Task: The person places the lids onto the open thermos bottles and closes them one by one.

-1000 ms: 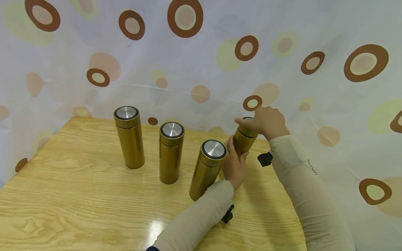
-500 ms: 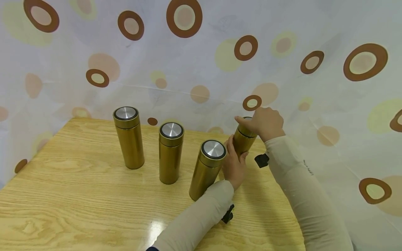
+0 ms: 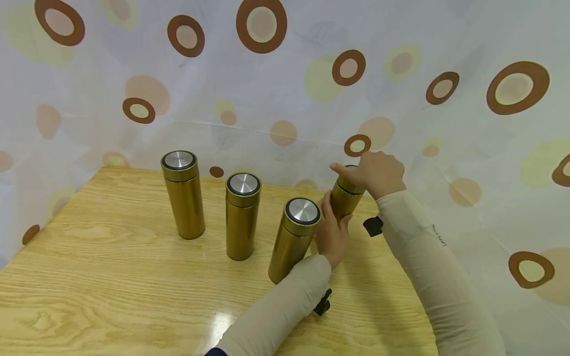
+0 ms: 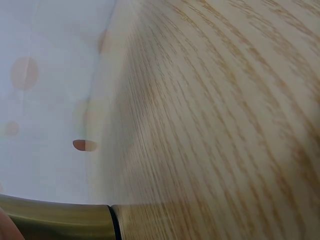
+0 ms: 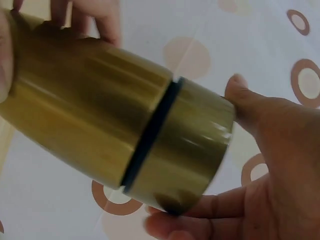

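Note:
At the table's far right stands a gold thermos flask (image 3: 345, 201). My left hand (image 3: 333, 237) grips its body, with fingers on one side and the thumb on the other. My right hand (image 3: 382, 172) holds the flask's gold cap (image 5: 187, 145) from above, and its thumb points left. In the right wrist view a dark ring shows between cap and body. There, the right thumb and fingers lie on opposite sides of the cap. The left wrist view shows only part of a gold flask (image 4: 60, 220) and a sliver of skin at the lower left corner.
Three matching flasks with silver-topped caps stand upright in a slanting row: the left one (image 3: 184, 202), the middle one (image 3: 242, 222) and the nearest one (image 3: 291, 242), close beside my left forearm. They share a wood-grain table (image 3: 133, 287). A circle-patterned cloth (image 3: 285, 99) hangs behind.
My right hand has shifted only slightly at the cap, its thumb reaching a little farther left. The left hand and the three other flasks look the same.

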Motion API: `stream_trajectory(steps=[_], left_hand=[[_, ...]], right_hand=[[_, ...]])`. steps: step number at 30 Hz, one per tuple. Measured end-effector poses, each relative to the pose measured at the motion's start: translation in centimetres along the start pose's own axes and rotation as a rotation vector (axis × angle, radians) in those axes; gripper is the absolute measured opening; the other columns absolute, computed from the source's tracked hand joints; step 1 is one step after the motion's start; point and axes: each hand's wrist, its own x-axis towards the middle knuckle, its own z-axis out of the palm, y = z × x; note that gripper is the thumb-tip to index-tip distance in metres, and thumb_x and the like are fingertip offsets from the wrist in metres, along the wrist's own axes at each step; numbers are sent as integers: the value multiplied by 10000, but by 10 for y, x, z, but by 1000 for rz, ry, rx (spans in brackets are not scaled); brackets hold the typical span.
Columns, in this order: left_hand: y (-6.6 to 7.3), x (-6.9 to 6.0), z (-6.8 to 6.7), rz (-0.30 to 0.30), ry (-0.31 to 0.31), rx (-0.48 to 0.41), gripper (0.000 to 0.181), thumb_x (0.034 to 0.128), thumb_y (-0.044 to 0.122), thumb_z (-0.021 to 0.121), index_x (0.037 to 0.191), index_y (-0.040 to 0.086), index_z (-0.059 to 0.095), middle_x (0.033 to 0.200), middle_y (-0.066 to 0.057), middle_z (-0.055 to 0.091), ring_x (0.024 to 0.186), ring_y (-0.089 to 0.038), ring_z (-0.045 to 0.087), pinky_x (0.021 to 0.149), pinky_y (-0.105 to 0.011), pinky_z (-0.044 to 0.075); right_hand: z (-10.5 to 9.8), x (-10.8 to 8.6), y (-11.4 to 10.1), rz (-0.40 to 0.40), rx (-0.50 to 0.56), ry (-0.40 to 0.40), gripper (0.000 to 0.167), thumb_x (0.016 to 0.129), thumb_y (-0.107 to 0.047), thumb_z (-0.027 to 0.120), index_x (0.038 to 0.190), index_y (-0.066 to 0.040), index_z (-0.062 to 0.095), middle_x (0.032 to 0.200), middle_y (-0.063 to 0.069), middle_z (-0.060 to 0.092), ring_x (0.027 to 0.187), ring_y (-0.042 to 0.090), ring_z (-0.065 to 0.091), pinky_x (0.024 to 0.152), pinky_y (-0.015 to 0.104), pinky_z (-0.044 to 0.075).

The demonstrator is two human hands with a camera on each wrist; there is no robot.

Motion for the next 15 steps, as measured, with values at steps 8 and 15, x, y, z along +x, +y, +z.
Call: stream_trajectory(steps=[8, 15], left_hand=[[-1, -1, 1, -11, -4, -10, 712, 939, 333, 581, 1512, 298, 160, 1483, 17, 371, 1043, -257, 636, 825, -442, 537], [-1, 0, 0, 1, 2, 2, 720, 934, 330, 588, 1513, 284, 161, 1482, 14, 381, 934, -239, 666, 768, -403, 548]], right_hand=[[-16, 1, 11, -225, 78, -228, 881, 859, -726, 459, 1347, 6, 492, 1286, 254, 540, 1075, 410, 567, 781, 508, 514], [-20, 2, 12, -521, 67, -260, 830, 806, -112, 782, 1495, -88, 320, 1507, 268, 262, 1289, 500, 374, 971, 605, 419]])
